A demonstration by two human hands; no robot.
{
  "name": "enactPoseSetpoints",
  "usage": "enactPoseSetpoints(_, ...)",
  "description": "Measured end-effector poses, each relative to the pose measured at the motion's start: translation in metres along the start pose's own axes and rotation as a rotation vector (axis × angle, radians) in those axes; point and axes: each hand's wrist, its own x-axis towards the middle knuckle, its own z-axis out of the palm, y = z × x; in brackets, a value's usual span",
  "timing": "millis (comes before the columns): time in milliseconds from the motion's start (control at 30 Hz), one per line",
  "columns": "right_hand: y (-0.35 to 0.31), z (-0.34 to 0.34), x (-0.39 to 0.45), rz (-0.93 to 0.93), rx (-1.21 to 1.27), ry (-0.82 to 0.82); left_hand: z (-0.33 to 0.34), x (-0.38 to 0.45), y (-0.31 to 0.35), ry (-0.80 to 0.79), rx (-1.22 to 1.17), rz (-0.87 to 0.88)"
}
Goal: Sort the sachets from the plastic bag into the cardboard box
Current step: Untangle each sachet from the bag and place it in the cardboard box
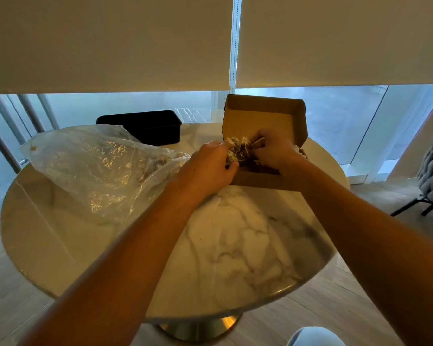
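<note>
Small, light, crumply white sachets (238, 148) are gripped by both hands, left (210, 163) and right (273, 148), over the open brown cardboard box (258, 113); best pinched by their bodies, judged easily tangled.

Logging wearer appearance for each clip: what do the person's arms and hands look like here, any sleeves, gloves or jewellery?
Both forearms are bare up to the frame edge, with no sleeves in view. The left hand and right hand wear no gloves, and no watch or bracelet shows at either wrist. Rings cannot be judged, since the fingers are partly hidden. No markings are visible.
</note>
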Motion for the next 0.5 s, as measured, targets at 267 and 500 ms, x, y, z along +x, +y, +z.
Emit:
enactPoseSetpoints(267, 0.004, 0.011, 0.005, -0.033, -0.070, 0.048, 0.002, 0.002, -0.007, -0.014, -0.049, 0.005)
enactPoseSetpoints(500, 0.004, 0.014, 0.001, -0.152, -0.221, 0.052, -0.001, -0.002, -0.005, -0.005, -0.076, 0.014)
